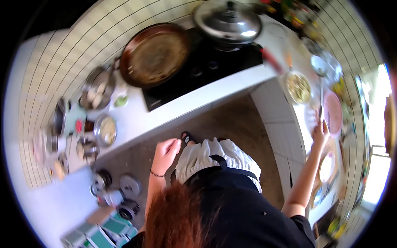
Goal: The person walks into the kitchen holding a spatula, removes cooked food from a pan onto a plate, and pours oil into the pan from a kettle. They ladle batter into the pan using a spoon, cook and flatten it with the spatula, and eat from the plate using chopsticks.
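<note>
My right hand (320, 133) is wrapped round the handle of a metal ladle (321, 93), its round bowl pointing away over the right counter. Beside that hand lies a pink basin (333, 113), and a bowl of pale food (298, 87) stands to the left of the ladle. My left hand (168, 149) hovers over the floor in front of my body, its fingers curled in and nothing visible in them.
A large brown wok (155, 54) and a lidded steel pot (228, 25) sit on the black stove (198, 72). On the left counter stand a bowl of pale pieces (106, 130), a metal colander (98, 87) and a light green pot (71, 120). Several pots are lower left.
</note>
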Available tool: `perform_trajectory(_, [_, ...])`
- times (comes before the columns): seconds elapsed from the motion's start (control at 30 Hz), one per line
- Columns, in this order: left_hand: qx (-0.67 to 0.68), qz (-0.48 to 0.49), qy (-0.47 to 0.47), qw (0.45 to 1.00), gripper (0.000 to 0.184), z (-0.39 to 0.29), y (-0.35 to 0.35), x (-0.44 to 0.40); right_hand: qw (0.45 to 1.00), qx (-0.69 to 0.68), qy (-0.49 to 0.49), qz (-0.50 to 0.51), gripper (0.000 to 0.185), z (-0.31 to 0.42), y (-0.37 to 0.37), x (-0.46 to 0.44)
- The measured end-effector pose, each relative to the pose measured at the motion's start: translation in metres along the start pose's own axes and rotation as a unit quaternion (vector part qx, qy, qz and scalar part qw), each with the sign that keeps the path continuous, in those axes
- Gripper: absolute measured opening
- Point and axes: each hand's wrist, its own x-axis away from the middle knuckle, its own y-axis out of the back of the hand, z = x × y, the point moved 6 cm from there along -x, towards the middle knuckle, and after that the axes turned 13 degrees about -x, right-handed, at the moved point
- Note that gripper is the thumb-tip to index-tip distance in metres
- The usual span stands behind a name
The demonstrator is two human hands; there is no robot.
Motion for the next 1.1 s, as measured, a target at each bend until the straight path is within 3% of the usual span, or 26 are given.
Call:
perform_trajectory(0.1, [0.018, -0.041, 0.046, 0.998, 0.032, 0.009, 0.011, 0.020, 0.984, -0.129, -0.045, 0.114, 0.025, 0.034, -0.057, 0.042])
perform_trajectory(0.2, [0.050, -0.101, 0.084, 0.990, 0.032, 0.021, 0.019, 0.044, 0.951, -0.165, -0.070, 0.251, 0.027, 0.045, -0.116, 0.069])
perform_trajectory(0.37, [0.104, -0.181, 0.148, 0.967, 0.030, 0.071, 0.040, 0.093, 0.929, -0.009, -0.118, 0.350, 0.031, 0.034, -0.230, 0.154])
perform_trajectory(0.47, [0.130, -0.234, 0.169, 0.949, 0.029, 0.104, 0.059, 0.116, 0.843, 0.005, -0.164, 0.513, 0.032, 0.044, -0.303, 0.236])
perform_trajectory(0.53, [0.149, -0.273, 0.189, 0.932, 0.028, 0.132, 0.074, 0.128, 0.788, -0.029, -0.263, 0.556, 0.031, 0.022, -0.341, 0.280])
perform_trajectory(0.73, [0.218, -0.315, 0.206, 0.901, 0.024, 0.210, 0.149, 0.154, 0.730, 0.013, -0.319, 0.604, 0.016, -0.010, -0.484, 0.420])
perform_trajectory(0.97, [0.148, -0.332, 0.272, 0.891, 0.021, 0.342, 0.259, 0.185, 0.753, 0.110, -0.148, 0.631, 0.025, -0.087, -0.728, 0.525])
perform_trajectory(1.1, [0.131, -0.319, 0.294, 0.891, 0.023, 0.432, 0.281, 0.175, 0.770, 0.195, -0.068, 0.604, 0.025, -0.141, -0.806, 0.538])
